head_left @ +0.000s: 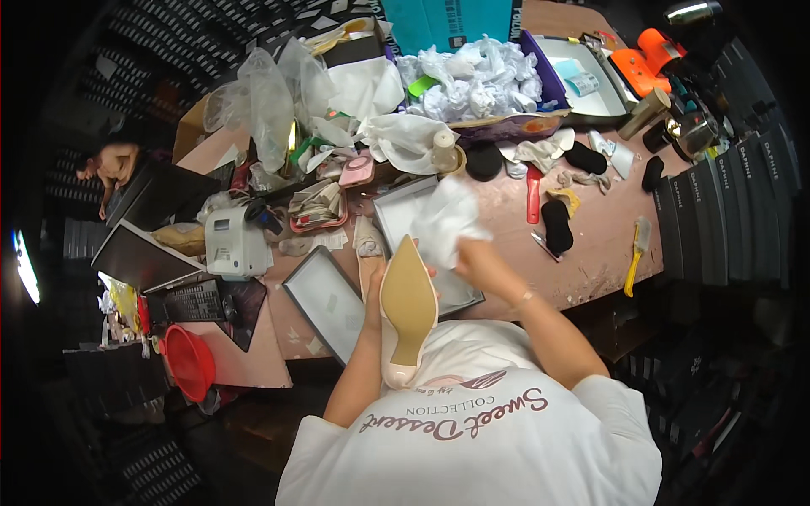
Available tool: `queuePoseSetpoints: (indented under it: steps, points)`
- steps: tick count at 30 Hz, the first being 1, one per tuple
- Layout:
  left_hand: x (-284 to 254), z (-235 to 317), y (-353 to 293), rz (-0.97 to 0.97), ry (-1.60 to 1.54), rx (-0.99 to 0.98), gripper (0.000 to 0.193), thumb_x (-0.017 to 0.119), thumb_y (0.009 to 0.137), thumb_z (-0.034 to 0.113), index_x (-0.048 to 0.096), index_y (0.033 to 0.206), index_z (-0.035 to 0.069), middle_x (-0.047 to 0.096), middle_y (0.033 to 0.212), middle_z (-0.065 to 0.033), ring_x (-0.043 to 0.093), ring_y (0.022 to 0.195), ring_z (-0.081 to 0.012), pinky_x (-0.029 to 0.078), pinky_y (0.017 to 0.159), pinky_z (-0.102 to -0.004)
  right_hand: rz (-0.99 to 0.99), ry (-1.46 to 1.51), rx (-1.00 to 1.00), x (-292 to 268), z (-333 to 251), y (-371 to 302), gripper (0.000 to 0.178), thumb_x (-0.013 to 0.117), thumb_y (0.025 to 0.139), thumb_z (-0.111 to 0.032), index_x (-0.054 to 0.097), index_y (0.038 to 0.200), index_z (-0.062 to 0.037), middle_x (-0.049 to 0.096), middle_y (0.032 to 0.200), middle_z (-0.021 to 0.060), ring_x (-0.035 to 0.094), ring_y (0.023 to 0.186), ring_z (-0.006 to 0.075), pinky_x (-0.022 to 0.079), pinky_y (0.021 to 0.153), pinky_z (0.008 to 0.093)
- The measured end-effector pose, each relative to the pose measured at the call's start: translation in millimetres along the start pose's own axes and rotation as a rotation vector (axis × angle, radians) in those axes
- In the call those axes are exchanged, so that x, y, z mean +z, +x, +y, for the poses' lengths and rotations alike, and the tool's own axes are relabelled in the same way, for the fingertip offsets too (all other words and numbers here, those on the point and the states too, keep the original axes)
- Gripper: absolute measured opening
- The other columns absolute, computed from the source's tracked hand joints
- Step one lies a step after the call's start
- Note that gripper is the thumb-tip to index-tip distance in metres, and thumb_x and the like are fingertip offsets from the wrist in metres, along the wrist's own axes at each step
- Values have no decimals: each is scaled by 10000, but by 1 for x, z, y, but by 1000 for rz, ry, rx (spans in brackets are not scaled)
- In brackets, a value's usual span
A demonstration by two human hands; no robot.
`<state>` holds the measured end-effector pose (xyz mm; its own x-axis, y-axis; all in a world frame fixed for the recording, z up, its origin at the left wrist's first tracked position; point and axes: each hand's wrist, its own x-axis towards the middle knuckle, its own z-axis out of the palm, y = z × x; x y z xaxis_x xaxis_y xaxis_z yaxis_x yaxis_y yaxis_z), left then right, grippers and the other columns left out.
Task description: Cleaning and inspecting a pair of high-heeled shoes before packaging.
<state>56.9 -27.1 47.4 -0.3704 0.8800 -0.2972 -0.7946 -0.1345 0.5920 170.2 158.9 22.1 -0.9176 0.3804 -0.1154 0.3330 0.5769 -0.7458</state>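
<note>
Right now I see my left hand (375, 282) gripping a beige pointed shoe (408, 308) sole-up, just in front of the open shoebox (460, 291). My right hand (474, 257), forearm angled inward, clutches white tissue paper (447, 221) over that shoebox.

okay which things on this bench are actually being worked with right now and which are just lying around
In hand: beige pointed shoe in left hand; white tissue paper in right hand; open shoebox.

Lying about: red-handled brush, yellow brush, label printer, red bowl.
</note>
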Motion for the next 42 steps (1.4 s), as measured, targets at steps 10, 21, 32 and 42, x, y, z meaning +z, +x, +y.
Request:
queuePoseSetpoints:
  steps: [10, 21, 32, 42]
  points:
    - [-14, 2, -4, -8, -130, 28, 670, 286, 1005, 528, 265, 1516, 96, 591, 1124, -183, 670, 865, -288, 564, 718, -355, -692, -39, 72, -34, -40, -13, 354, 655, 846, -177, 609, 1164, -29, 685, 1009, 186, 677, 857, 327, 518, 737, 445]
    - [-14, -22, 19, 156, -61, -61, 690, 337, 999, 547, 294, 1502, 76, 581, 1148, -153, 619, 1002, -237, 516, 881, -339, 138, 105, -344, -3, -61, -17, 157, 655, 895, -167, 564, 872, -42, 570, 731, 137, 605, 620, 311, 479, 551, 394]
    - [-16, -40, 15, 297, -36, -69, 618, 338, 1004, 505, 371, 1465, 96, 617, 1087, -131, 639, 910, -201, 539, 801, -324, 200, 150, -319, 5, -49, -24, 171, 648, 885, -156, 518, 825, -62, 565, 707, 140, 598, 568, 325, 488, 505, 409]
    - [-19, -29, 16, 88, -10, -169, 636, 322, 1005, 517, 369, 1465, 80, 616, 1142, -141, 649, 956, -222, 547, 828, -332, 29, 14, -396, 1, -70, -53, 212, 629, 891, -212, 507, 809, -59, 569, 689, 138, 603, 547, 337, 478, 477, 416]
